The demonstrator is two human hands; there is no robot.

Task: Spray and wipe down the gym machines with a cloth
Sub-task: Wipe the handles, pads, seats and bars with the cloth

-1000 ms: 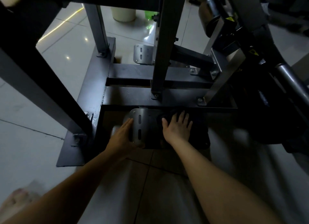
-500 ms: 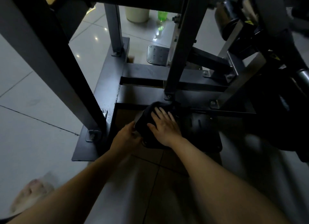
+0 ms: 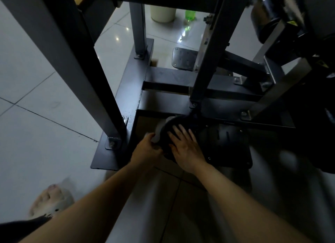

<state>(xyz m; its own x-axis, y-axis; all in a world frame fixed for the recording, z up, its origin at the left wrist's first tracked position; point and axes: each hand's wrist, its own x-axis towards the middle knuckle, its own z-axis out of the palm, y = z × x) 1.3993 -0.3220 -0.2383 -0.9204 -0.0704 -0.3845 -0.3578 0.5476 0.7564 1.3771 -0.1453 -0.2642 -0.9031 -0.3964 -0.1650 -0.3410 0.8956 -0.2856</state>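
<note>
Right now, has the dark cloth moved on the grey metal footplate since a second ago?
Yes. The dark cloth slid left along the grey metal footplate, from its right part to its left end, under the right hand.

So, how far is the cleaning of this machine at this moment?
Done, it seems: small drops on the base frame suggest spraying. In hand: the right hand presses the dark cloth flat on the near foot plate, whose edge the left hand holds. Left: probably the far foot plate and the uprights; whether they are wiped cannot be seen. The green spray bottle stands on the floor behind.
</note>
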